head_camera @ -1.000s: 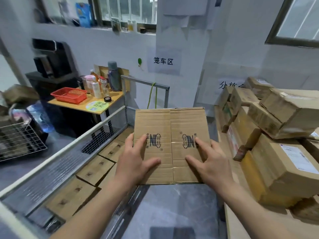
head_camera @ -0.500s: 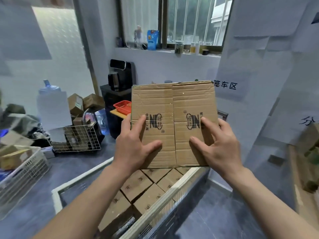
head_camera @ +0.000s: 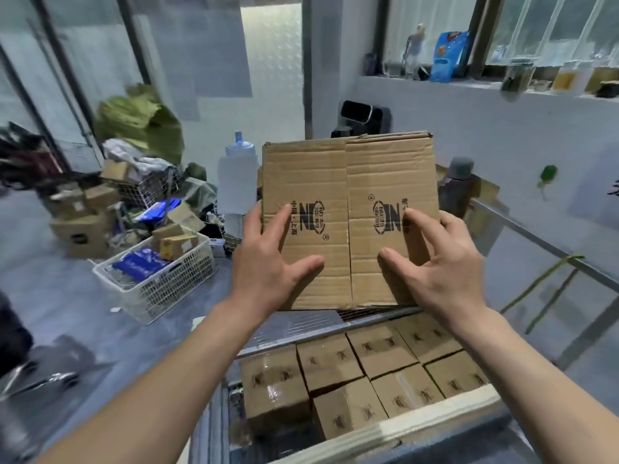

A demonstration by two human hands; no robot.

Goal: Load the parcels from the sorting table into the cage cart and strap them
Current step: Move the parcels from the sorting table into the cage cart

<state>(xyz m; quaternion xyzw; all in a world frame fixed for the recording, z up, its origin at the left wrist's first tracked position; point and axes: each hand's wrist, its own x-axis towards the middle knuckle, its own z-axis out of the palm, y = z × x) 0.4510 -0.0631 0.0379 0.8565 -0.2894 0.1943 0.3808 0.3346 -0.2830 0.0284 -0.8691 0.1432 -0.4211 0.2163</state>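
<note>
A brown corrugated cardboard box with dark printed logos (head_camera: 348, 182) is held up in the middle of the frame, above the far edge of the metal mesh cage cart (head_camera: 294, 343). The left hand (head_camera: 271, 266) grips its left side and the right hand (head_camera: 435, 266) its right, fingers spread wide and thumbs laid on the near face. Below, at lower centre, small taped brown cartons (head_camera: 385, 366) sit packed side by side in the cart. A white plastic basket (head_camera: 160, 289) stands on the floor at left.
</note>
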